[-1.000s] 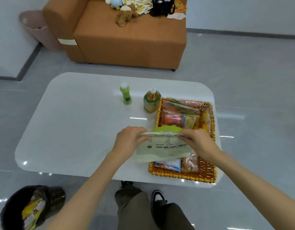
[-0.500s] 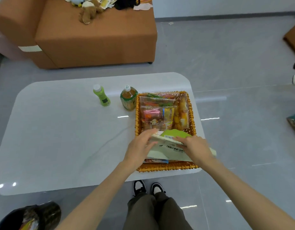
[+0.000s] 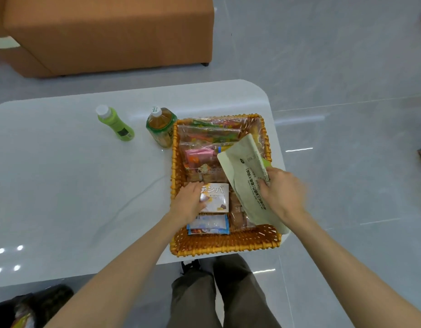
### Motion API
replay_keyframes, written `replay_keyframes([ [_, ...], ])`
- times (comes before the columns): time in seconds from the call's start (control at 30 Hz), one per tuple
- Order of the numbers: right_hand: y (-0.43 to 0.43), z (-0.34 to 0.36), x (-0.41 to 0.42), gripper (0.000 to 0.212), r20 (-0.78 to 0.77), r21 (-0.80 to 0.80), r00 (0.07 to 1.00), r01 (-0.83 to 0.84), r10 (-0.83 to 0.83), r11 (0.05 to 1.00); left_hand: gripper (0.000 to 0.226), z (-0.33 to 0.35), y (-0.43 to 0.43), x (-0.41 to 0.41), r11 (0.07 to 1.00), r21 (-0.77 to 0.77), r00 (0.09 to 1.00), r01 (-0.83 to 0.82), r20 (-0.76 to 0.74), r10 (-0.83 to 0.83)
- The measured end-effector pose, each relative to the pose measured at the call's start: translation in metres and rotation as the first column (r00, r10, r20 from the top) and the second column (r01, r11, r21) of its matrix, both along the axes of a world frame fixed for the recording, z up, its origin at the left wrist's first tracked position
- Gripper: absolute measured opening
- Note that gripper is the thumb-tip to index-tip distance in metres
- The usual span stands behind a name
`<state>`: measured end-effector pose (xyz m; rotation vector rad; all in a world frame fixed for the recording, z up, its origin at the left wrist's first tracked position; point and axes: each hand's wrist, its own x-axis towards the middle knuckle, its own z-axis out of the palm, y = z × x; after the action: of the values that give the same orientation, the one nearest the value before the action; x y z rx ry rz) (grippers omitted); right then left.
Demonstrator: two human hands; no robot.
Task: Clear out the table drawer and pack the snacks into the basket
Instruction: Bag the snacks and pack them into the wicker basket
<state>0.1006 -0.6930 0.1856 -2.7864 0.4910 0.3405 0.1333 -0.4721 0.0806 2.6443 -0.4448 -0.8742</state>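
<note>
Head view is showing the right hand [image 3: 281, 192] pinching the pale green snack bag [image 3: 246, 176], probably light and floppy, by its long edge above the wicker basket [image 3: 225, 245], while the left hand [image 3: 189, 202] is pressing straight fingers onto a white packet [image 3: 216, 197].

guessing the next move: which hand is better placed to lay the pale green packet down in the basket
Right. The right hand grips the pale green paper packet, tilted over the right side of the orange woven basket. The left hand rests on a white snack packet inside it.
</note>
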Motion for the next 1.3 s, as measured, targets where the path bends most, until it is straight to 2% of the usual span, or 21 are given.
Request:
replay_keyframes([
  [0.13, -0.01, -0.022, 0.003, 0.046, 0.048, 0.071, 0.999, -0.011, 0.008, 0.997, 0.065, -0.03, -0.018, 0.019, 0.968, 0.215, 0.991, 0.127, 0.006, -0.131],
  [0.27, -0.01, -0.028, 0.0, 0.066, 0.074, 0.168, 0.997, -0.045, 0.032, 0.985, 0.065, -0.047, -0.025, 0.04, 0.946, 0.286, 0.989, 0.149, -0.066, -0.136],
  [0.4, -0.011, -0.034, -0.005, 0.065, 0.108, 0.196, 0.994, -0.056, 0.035, 0.979, 0.079, -0.053, -0.023, 0.049, 0.948, 0.267, 0.98, 0.172, -0.147, -0.136],
  [0.5, -0.015, -0.04, -0.005, 0.062, 0.135, 0.225, 0.991, -0.055, 0.025, 0.973, 0.087, -0.057, -0.024, 0.046, 0.945, 0.273, 0.978, 0.177, -0.154, -0.139],
  [0.63, -0.016, -0.045, -0.003, 0.061, 0.139, 0.281, 0.99, -0.032, -0.007, 0.959, 0.088, -0.058, -0.026, 0.043, 0.961, 0.248, 0.974, 0.126, -0.214, -0.072],
  [0.8, -0.014, -0.047, -0.001, 0.059, 0.14, 0.315, 0.99, -0.031, -0.015, 0.949, 0.094, -0.057, -0.022, 0.04, 0.946, 0.281, 0.975, 0.161, -0.192, -0.109],
  [0.9, -0.016, -0.046, 0.0, 0.056, 0.137, 0.343, 0.99, -0.022, -0.027, 0.939, 0.09, -0.059, -0.022, 0.026, 0.932, 0.302, 0.957, 0.203, -0.262, -0.124],
  [1.07, -0.021, -0.043, 0.002, 0.052, 0.14, 0.402, 0.989, -0.01, -0.05, 0.915, 0.099, -0.065, -0.02, 0.017, 0.966, 0.235, 0.926, 0.108, -0.378, -0.012],
  [1.2, -0.023, -0.042, 0.004, 0.048, 0.12, 0.421, 0.992, -0.01, -0.044, 0.907, 0.105, -0.06, -0.02, 0.009, 0.95, 0.267, 0.941, 0.163, -0.332, -0.068],
  [1.3, -0.024, -0.036, 0.007, 0.044, 0.088, 0.456, 0.994, 0.022, -0.07, 0.89, 0.104, -0.052, -0.018, -0.004, 0.954, 0.241, 0.966, 0.179, -0.225, -0.125],
])
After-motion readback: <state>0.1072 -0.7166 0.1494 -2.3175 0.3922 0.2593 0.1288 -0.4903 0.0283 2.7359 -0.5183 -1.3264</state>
